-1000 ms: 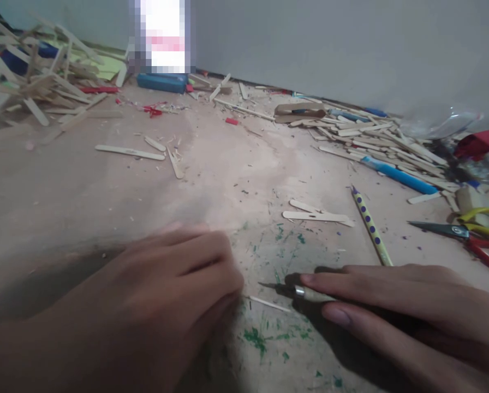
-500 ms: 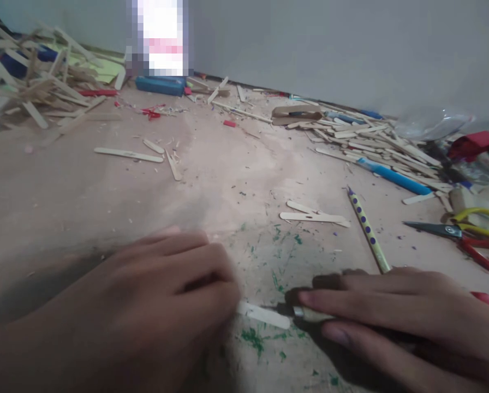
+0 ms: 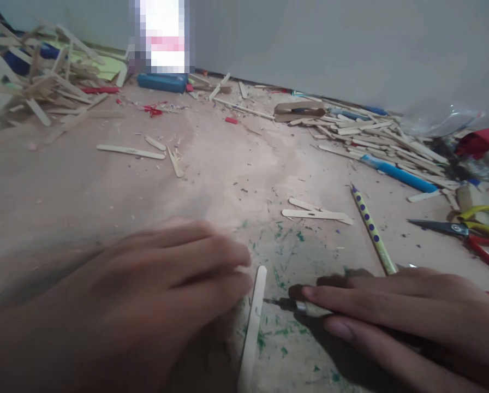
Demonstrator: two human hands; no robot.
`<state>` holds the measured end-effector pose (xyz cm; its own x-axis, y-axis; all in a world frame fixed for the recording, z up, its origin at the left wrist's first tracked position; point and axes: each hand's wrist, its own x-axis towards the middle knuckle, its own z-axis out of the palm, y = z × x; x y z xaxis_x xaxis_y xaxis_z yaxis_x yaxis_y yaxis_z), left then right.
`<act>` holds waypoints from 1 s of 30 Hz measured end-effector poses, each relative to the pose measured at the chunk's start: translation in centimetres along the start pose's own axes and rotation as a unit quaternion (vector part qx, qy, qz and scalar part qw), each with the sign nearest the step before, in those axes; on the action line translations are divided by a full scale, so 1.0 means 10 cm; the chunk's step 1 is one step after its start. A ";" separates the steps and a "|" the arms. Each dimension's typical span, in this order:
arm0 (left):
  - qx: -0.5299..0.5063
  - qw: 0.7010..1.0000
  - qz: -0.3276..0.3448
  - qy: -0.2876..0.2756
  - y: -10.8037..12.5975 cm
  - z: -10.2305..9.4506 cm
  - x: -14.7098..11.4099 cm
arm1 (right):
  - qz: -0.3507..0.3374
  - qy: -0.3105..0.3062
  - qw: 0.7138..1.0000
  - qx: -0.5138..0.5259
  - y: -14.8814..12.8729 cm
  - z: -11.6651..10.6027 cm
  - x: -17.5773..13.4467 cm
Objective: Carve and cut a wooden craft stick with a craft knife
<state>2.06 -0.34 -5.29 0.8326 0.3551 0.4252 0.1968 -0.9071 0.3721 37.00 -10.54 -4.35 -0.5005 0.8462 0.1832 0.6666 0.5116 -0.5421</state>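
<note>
A flat wooden craft stick [image 3: 255,322] lies lengthwise on the table beside the fingertips of my left hand [image 3: 179,278]. My left fingers are curled together and blurred by motion; they seem to hold the stick's left side, though the thumb and the contact are hidden. My right hand [image 3: 408,316] rests on the table, closed around a small tool [image 3: 316,309] with a pale handle and a metal collar. Its thin dark front end points left at the stick, and my fingers cover most of the handle. Green marks [image 3: 283,327] stain the surface between my hands.
Past my right hand lie a dotted pencil [image 3: 371,226], scissors [image 3: 457,228] and a blue pen-like tube [image 3: 400,173]. Craft sticks pile up at the back right [image 3: 375,134] and back left [image 3: 52,82]. Two sticks [image 3: 316,214] lie mid-table. A blue block [image 3: 162,82] stands near the wall.
The craft stick has turned from lying crosswise to pointing away from me. My left fingers have shifted slightly right and up. My right hand and its tool have stayed almost in place.
</note>
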 end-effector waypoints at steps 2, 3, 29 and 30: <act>0.012 0.999 0.033 -0.020 -0.04 0.01 0.02 | -0.002 -0.014 1.000 0.015 -0.02 0.02 0.01; 0.022 0.998 0.045 -0.032 -0.05 0.03 0.03 | -0.001 -0.017 1.000 0.020 -0.02 0.02 0.02; -0.019 0.998 -0.050 -0.035 0.20 0.20 -0.04 | -0.020 -0.084 0.991 0.101 -0.05 0.01 0.18; -0.021 0.997 -0.056 -0.047 0.20 0.19 -0.05 | -0.013 -0.097 0.991 0.092 -0.05 0.00 0.17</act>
<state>3.00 -2.74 -6.37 0.8520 0.4285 0.3009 0.2707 -0.8524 0.4475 35.77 -9.37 -3.77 -0.6239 0.7801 0.0479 0.5490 0.4810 -0.6836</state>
